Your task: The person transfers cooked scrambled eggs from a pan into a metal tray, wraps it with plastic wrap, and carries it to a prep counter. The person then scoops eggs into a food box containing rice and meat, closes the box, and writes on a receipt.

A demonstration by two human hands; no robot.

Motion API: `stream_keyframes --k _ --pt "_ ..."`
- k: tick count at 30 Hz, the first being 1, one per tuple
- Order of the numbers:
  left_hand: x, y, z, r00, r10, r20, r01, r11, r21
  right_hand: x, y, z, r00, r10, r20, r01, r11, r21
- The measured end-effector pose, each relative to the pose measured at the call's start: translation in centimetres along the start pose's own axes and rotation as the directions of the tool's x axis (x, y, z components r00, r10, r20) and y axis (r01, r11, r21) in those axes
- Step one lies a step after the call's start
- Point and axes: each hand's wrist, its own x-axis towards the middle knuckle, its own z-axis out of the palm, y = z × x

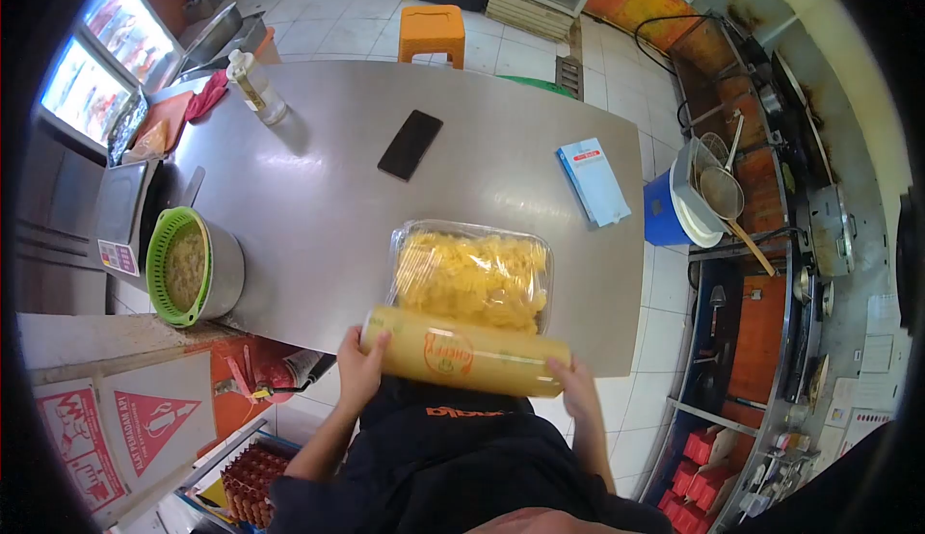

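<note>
A large roll of cling film [472, 353], yellowish with a printed label, lies across the front of my body. My left hand [362, 365] grips its left end and my right hand [576, 389] its right end. Just beyond the roll, a clear tray [551, 283] full of yellow pieces [472, 274] sits on the table, with shiny film over its top. The roll covers the tray's near edge. Whether film runs from the roll to the tray, I cannot tell.
On the steel table [318, 177] are a black phone [410, 145], a blue box [593, 182], a bottle [255, 89], a green basket in a pot [178, 266] and a scale [125, 206]. An orange stool [432, 33] stands behind. Strainers [718, 182] rest over a blue bucket [663, 211] at right.
</note>
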Motion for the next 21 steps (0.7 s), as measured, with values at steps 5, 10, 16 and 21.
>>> stream_keyframes --k 5,10,16,21 --pt "-3.1 -1.6 0.1 1.0 -0.025 0.006 0.025 0.997 -0.073 -2.2 8.1 -1.3 0.983 -0.172 -0.066 0.164 0.979 -0.118" --pt "-5.2 -6.0 -0.6 0.997 0.081 0.006 -0.081 0.997 -0.006 -1.9 13.5 -2.7 0.958 -0.283 -0.042 0.211 0.796 -0.568" --pt "-7.6 -6.9 -1.6 0.996 0.092 0.011 -0.091 0.995 -0.038 -4.4 13.1 -0.1 0.912 -0.33 -0.245 0.241 0.912 -0.331" --pt "-8.9 -14.7 -0.4 0.996 0.032 0.082 -0.058 0.938 0.341 -4.4 18.3 -3.5 0.97 -0.202 -0.134 0.125 0.89 -0.438"
